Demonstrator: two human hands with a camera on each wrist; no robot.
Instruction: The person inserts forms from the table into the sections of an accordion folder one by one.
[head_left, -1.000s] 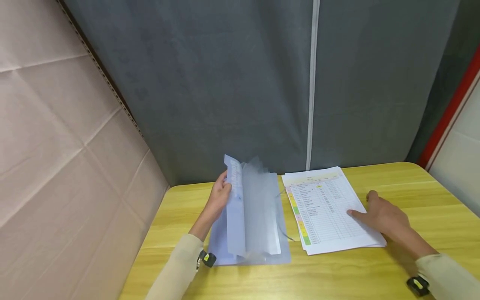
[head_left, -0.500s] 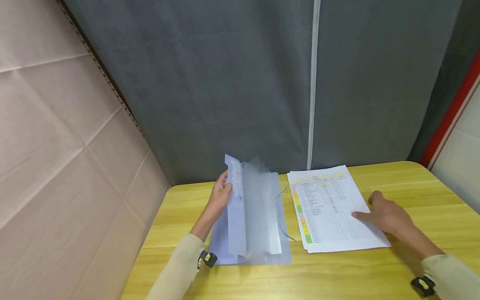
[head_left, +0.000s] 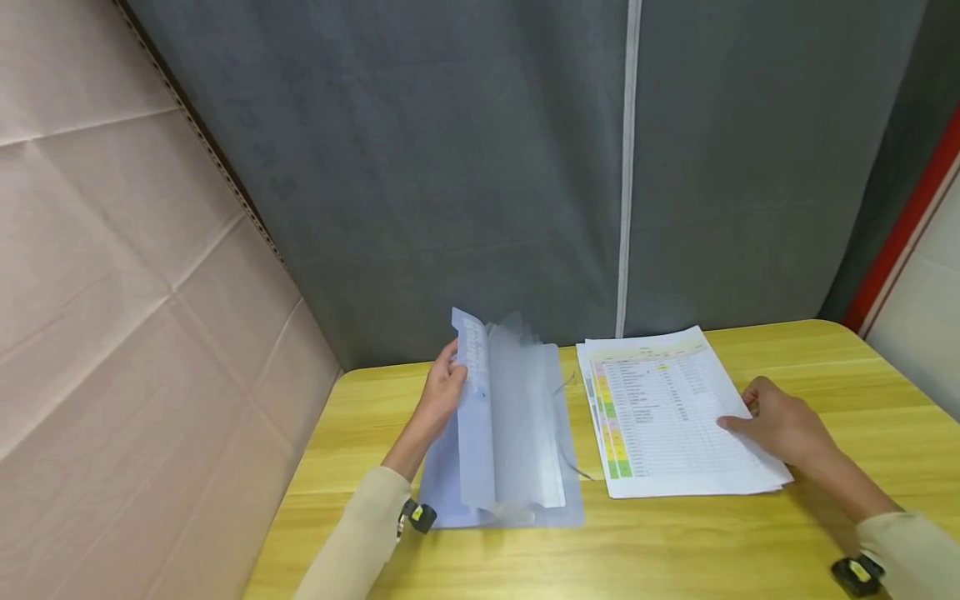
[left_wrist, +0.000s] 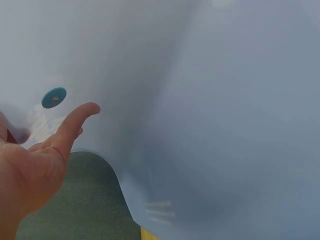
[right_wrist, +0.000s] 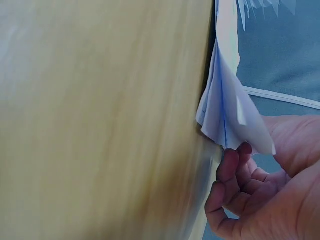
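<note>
Papers (head_left: 667, 417) are lying on the desk (head_left: 750, 542) right of the folder (head_left: 502, 433), with the right hand (head_left: 780, 425) pinching their near edge, fingers (right_wrist: 227, 170) curled beneath. The left hand (head_left: 442, 392) is gripping the folder's raised cover. Lifting by one edge is likely risking sheets fanning and sliding loose; the slick cover could be flopping shut.

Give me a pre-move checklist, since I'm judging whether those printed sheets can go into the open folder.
1. Left hand holds the folder cover raised: ok.
2. Right hand grips the paper stack edge: ok.
3. Stack squared up: not ok, sheets fan out.
4. Stack lifted clear of the table: not ok, only one edge is raised.
5. Folder pocket empty: cannot tell.
</note>
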